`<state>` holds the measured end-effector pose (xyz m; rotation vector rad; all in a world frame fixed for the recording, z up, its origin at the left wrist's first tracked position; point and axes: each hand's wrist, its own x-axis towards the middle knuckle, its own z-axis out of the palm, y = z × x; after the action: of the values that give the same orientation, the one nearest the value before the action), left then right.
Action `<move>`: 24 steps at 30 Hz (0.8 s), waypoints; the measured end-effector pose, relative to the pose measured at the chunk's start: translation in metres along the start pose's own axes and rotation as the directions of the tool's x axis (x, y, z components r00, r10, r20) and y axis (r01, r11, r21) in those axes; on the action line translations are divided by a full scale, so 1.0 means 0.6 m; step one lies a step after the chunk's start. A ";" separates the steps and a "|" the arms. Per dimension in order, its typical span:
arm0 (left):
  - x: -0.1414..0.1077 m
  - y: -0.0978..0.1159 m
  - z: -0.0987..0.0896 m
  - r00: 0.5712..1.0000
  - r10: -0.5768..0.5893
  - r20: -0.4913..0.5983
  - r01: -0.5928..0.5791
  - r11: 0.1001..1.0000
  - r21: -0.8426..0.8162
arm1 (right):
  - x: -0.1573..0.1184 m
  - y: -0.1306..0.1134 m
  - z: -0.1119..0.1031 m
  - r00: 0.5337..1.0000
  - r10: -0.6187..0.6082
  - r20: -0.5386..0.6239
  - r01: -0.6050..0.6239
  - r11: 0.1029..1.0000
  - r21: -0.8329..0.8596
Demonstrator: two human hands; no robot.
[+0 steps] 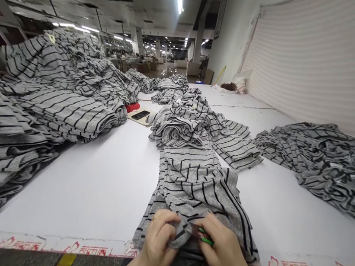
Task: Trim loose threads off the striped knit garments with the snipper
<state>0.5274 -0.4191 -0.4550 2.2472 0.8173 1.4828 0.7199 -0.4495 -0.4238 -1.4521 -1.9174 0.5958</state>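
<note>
My left hand pinches a fold of a grey garment with black stripes, which lies lengthwise on the white table and hangs over its front edge. My right hand holds small green-handled thread snips against the same cloth. The hands are close together, and the snips' tips are hidden in the fabric and fingers. A ring shows on one finger of my left hand.
High stacks of striped grey garments fill the left side, and a loose heap lies on the right. More garments run down the table's middle. A phone rests on a pad beyond, beside a red item.
</note>
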 end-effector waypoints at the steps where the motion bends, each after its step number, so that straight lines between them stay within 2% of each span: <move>1: -0.001 0.002 0.000 0.995 -0.098 0.032 0.101 0.992 -0.071 | 0.005 0.004 -0.001 0.999 -0.007 -0.040 0.007 1.000 -0.002; 2: -0.001 0.005 -0.001 0.969 -0.238 0.073 0.246 0.958 -0.149 | 0.010 0.007 -0.005 0.996 -0.006 -0.088 0.006 1.000 -0.003; 3: 0.000 0.008 -0.002 0.912 -0.394 0.116 0.411 0.884 -0.223 | 0.015 0.009 -0.009 0.991 -0.003 -0.131 0.002 1.000 -0.004; 5: 0.004 0.014 -0.003 0.744 -0.640 0.192 0.663 0.674 -0.326 | 0.021 0.006 -0.020 0.989 0.000 -0.147 0.002 1.000 0.011; 6: 0.007 0.017 -0.003 0.678 -0.701 0.220 0.725 0.590 -0.356 | 0.021 0.002 -0.023 0.993 -0.007 -0.118 0.010 1.000 0.027; 7: 0.010 0.019 -0.004 0.641 -0.729 0.241 0.755 0.540 -0.373 | 0.021 -0.002 -0.025 0.997 -0.017 -0.080 0.021 0.999 0.043; 8: 0.014 0.020 -0.004 0.623 -0.740 0.253 0.768 0.516 -0.379 | 0.020 -0.006 -0.024 0.999 -0.023 -0.045 0.026 0.998 0.055; 11: 0.018 0.019 -0.006 0.611 -0.748 0.258 0.779 0.512 -0.361 | 0.019 -0.009 -0.013 1.000 0.007 -0.015 -0.007 1.000 0.021; 13: 0.015 0.015 -0.007 0.638 -0.728 0.251 0.763 0.550 -0.340 | 0.023 -0.001 -0.007 0.997 0.035 -0.066 -0.037 0.999 -0.035; 16: 0.007 0.007 -0.010 0.686 -0.676 0.270 0.727 0.614 -0.308 | 0.032 0.006 -0.014 0.995 0.005 -0.099 -0.016 0.994 -0.110; 20: 0.005 0.005 -0.012 0.705 -0.656 0.271 0.709 0.643 -0.290 | 0.036 -0.009 -0.036 0.996 -0.048 0.071 0.054 0.995 -0.083; 24: 0.009 0.008 -0.012 0.677 -0.680 0.282 0.733 0.586 -0.347 | 0.037 -0.022 -0.040 0.984 -0.089 0.156 0.103 0.991 -0.084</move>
<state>0.5235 -0.4197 -0.4456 1.3786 1.0512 0.9823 0.7248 -0.4328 -0.3932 -1.3954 -2.1455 0.5955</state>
